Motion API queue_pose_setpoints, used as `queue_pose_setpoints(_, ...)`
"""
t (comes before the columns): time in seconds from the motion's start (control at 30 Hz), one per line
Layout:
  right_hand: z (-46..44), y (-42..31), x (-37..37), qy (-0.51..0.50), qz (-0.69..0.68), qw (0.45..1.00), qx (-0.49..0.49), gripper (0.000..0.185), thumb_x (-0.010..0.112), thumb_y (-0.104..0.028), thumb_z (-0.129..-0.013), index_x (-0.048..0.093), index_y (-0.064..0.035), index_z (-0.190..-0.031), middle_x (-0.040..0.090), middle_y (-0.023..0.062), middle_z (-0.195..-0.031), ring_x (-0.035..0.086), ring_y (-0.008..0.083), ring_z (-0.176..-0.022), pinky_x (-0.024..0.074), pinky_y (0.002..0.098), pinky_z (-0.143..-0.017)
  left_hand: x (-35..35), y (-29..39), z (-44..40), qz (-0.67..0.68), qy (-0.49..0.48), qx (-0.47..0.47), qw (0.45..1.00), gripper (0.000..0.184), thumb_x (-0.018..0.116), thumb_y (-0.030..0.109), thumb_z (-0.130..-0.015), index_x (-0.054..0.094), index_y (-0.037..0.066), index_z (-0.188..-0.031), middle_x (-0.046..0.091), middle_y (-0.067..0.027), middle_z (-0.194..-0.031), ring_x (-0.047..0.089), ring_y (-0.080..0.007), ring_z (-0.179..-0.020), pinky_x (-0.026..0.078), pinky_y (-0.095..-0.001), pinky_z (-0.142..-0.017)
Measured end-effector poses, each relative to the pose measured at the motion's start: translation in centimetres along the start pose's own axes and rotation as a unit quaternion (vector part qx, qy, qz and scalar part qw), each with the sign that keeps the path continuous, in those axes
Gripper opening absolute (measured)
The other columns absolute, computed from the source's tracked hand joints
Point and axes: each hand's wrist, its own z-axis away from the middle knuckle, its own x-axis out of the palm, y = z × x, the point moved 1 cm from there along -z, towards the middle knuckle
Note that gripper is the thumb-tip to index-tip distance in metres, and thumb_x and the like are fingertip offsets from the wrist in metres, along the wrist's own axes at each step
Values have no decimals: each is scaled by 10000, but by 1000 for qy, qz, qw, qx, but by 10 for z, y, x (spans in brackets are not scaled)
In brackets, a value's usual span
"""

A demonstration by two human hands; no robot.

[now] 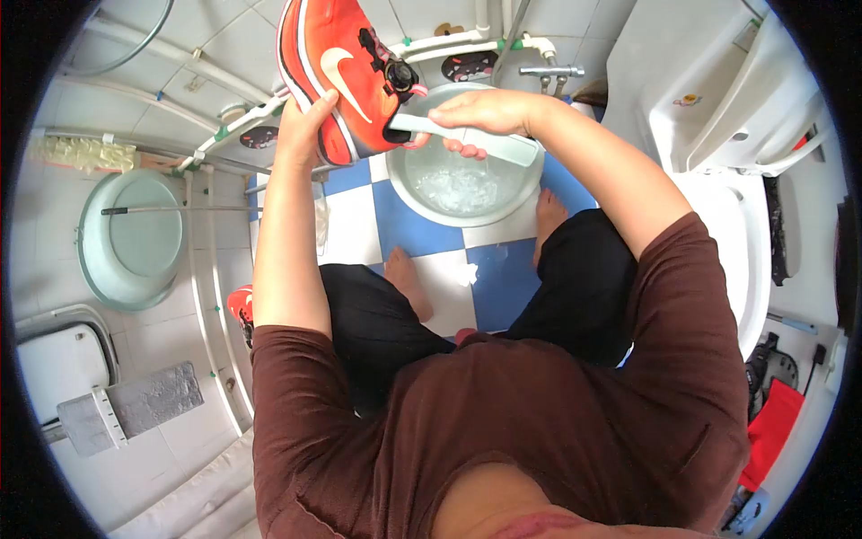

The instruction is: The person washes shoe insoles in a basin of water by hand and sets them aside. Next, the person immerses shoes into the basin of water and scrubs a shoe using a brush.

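Observation:
My left hand [308, 124] holds up an orange-red sneaker [346, 85] with a pale swoosh and black laces, gripping it near the heel and sole. In my right hand [489, 115] is a long pale brush [516, 148]; my fingers wrap around its middle. The brush's narrow end meets the heel opening of the sneaker, and its bristles cannot be made out. Below both hands, a pale basin [462, 218] with sudsy water stands on the floor between my feet.
Blue and white tiles [417, 220] cover the floor. A second red shoe [241, 305] sits beside my left arm. White pipes [202, 269] run along the left wall, near a hanging green basin [135, 242]. A tap [550, 71] is behind the water basin; a white sink [741, 260] stands right.

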Motion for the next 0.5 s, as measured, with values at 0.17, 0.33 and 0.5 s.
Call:
queue_pose_setpoints(0.17, -14, 14, 2, -68, 48, 996, 41, 376, 405, -357, -968, 591, -78, -1137, 475, 1, -687, 481, 96, -578, 437, 242, -540, -1, -1, 2, -106, 1, 54, 993, 585, 741, 186, -722, 469, -21, -1198, 581, -108, -1126, 567, -192, -1005, 440, -323, -887)
queue_pose_setpoints(0.33, -28, 27, 2, -59, 162, 983, 65, 339, 427, -347, -960, 604, -109, -1124, 485, -9, -678, 489, 89, -593, 450, 244, -569, 7, 6, 14, -72, 33, 37, 996, 585, 751, 160, -711, 473, -8, -1198, 582, -105, -1119, 568, -189, -1008, 446, -327, -883)
queue_pose_setpoints(0.5, -44, 51, -6, 64, 345, 936, -9, 327, 444, -356, -944, 607, -130, -1116, 577, 58, -767, 579, 190, -732, 473, 327, -685, 10, 5, 21, -10, 72, -35, 997, 508, 702, 116, -761, 475, -12, -1196, 583, -118, -1115, 585, -195, -981, 469, -327, -851)
